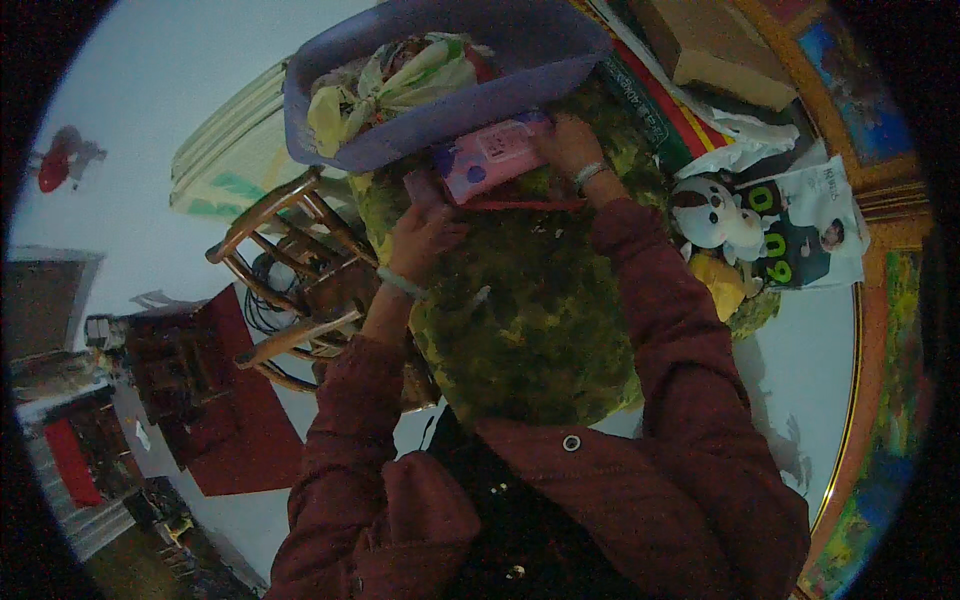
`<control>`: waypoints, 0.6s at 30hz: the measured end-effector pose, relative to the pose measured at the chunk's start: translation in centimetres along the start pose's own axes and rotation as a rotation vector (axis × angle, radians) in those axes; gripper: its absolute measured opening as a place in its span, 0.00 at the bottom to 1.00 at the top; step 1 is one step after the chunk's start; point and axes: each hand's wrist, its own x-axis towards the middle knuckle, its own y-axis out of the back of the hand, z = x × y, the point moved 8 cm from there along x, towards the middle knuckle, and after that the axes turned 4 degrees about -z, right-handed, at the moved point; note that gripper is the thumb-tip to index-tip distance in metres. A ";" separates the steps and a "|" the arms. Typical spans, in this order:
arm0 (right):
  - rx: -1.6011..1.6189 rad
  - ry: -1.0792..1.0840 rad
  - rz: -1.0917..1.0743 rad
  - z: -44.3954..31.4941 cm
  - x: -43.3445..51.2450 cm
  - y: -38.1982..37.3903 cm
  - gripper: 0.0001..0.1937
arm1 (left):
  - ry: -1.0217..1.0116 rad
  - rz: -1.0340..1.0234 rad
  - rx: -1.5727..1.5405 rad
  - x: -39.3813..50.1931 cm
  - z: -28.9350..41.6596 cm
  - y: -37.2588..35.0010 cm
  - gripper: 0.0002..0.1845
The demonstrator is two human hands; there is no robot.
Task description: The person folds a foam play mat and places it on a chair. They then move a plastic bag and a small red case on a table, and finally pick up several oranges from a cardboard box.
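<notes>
A pink soft pack (491, 161) with purple patches and a label bearing writing lies tilted against the front of a purple plastic tub (457, 101). My right hand (574, 146) grips the pack's right end, its fingertips partly hidden. At the pack's left end, my left hand (431, 236) holds a small mauve packet (424, 187), whose exact kind is too dim to tell. A thin red strip (525, 204) shows just below the pack. Beneath both hands spreads a camouflage-patterned cloth surface (532, 322) with a few small pale scraps on it.
Tied plastic bags (405, 79) fill the tub's left part. A wooden chair (300, 277) stands at the left, cables on its seat. Along the right lie a white-and-brown plush toy (705, 214), a printed plastic bag (814, 232) and a cardboard box (720, 56).
</notes>
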 end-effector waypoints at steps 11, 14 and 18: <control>0.403 -0.052 -0.351 0.0 0.6 0.4 0.28 | 0.045 0.066 -0.319 3.6 -1.6 -0.5 0.21; 0.664 -0.102 -0.304 -2.1 -1.5 2.4 0.26 | -0.140 -0.010 -0.005 1.4 1.7 -1.2 0.19; 0.823 0.091 -0.168 -4.0 -9.1 5.9 0.26 | 0.105 0.019 -0.259 -1.9 0.6 -0.9 0.18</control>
